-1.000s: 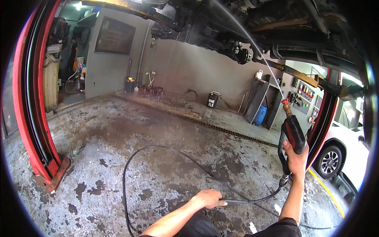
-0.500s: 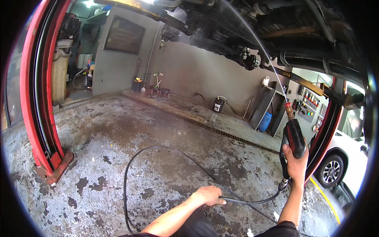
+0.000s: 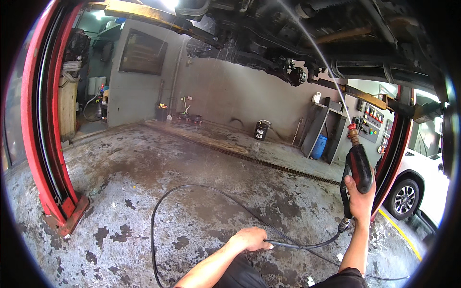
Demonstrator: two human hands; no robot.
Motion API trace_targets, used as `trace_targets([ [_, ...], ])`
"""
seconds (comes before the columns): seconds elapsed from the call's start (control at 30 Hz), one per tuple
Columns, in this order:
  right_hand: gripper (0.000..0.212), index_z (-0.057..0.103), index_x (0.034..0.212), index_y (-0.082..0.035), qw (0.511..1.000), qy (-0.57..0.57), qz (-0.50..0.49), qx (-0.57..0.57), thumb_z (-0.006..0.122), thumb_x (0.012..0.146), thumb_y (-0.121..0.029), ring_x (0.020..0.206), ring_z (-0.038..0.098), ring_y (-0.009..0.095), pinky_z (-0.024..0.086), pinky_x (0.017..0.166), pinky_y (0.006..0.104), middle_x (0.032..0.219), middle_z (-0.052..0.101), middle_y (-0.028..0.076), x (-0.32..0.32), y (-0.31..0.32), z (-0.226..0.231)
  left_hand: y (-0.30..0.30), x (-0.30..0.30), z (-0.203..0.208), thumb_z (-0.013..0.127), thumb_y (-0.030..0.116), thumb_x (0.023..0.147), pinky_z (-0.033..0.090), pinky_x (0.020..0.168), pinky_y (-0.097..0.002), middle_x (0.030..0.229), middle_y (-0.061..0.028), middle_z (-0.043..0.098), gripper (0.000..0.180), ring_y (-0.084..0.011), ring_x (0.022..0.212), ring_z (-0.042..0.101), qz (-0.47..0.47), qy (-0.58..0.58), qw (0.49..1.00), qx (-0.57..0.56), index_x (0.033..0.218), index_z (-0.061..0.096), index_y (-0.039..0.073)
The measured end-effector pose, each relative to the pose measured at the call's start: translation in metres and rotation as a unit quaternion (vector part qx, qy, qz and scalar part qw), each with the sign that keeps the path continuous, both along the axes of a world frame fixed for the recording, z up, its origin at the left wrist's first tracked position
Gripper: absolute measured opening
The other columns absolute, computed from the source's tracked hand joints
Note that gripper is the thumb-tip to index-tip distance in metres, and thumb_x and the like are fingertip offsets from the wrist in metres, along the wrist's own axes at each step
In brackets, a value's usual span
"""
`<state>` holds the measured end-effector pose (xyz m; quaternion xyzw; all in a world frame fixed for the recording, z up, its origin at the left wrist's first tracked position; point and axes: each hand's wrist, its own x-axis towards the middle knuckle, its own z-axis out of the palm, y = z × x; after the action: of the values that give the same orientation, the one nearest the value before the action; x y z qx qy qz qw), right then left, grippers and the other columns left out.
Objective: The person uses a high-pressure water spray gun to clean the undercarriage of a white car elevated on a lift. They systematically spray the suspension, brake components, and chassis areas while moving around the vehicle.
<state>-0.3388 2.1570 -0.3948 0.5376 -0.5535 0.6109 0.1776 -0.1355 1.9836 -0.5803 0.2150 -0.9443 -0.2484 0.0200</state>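
In my right hand (image 3: pixel 361 198) is a black and red pressure washer gun (image 3: pixel 358 168), held upright with my fingers wrapped round its grip. A thin water jet (image 3: pixel 322 60) leaves its red-tipped nozzle and runs up and leftward to the dark underside of a raised vehicle (image 3: pixel 269 43). Low in the middle, my left hand (image 3: pixel 252 239) is closed round the black hose (image 3: pixel 297 246), which joins the bottom of the gun. From there the hose loops widely over the floor to the left. Spray drips below the undercarriage.
Red lift posts stand at left (image 3: pixel 41 120) and right (image 3: pixel 394 144), with yellowish lift arms (image 3: pixel 144 15) under the vehicle. A floor drain grate (image 3: pixel 269 164) crosses behind. Farther back are a black bucket (image 3: pixel 261 130) and a blue drum (image 3: pixel 318 147). A white car (image 3: pixel 427 187) is at right.
The view has tilted up slightly, showing more of the undercarriage and lift arm. Both hands keep their grips, and the jet still runs, landing at nearly the same spot.
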Motion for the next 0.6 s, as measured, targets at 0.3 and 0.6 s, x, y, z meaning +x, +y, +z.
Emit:
trace_targets([
  [0.3,0.075,0.046,0.144,0.002,1.000,0.010,0.001,0.023,0.083,0.084,-0.024,0.117,0.057,0.017,0.042,0.105,0.0327,0.128,0.062,0.011,-0.003,-0.009,-0.009,0.000,-0.006,-0.008,0.064,0.061,0.089,0.053,0.087,-0.0483,0.099,-0.0185,0.072,0.059,-0.0389,0.102,0.068,0.002,-0.009,1.000,-0.009,0.106,0.072,0.005],
  [0.6,0.076,0.045,0.145,0.003,1.000,0.007,0.024,-0.007,0.083,0.085,-0.023,0.111,0.059,0.015,0.045,0.101,0.0308,0.124,0.063,0.010,0.002,-0.010,-0.018,0.001,-0.007,-0.010,0.063,0.060,0.091,0.052,0.088,-0.0477,0.102,-0.0194,0.072,0.059,-0.0386,0.103,0.068,-0.011,-0.023,1.000,0.002,0.109,0.071,0.005],
])
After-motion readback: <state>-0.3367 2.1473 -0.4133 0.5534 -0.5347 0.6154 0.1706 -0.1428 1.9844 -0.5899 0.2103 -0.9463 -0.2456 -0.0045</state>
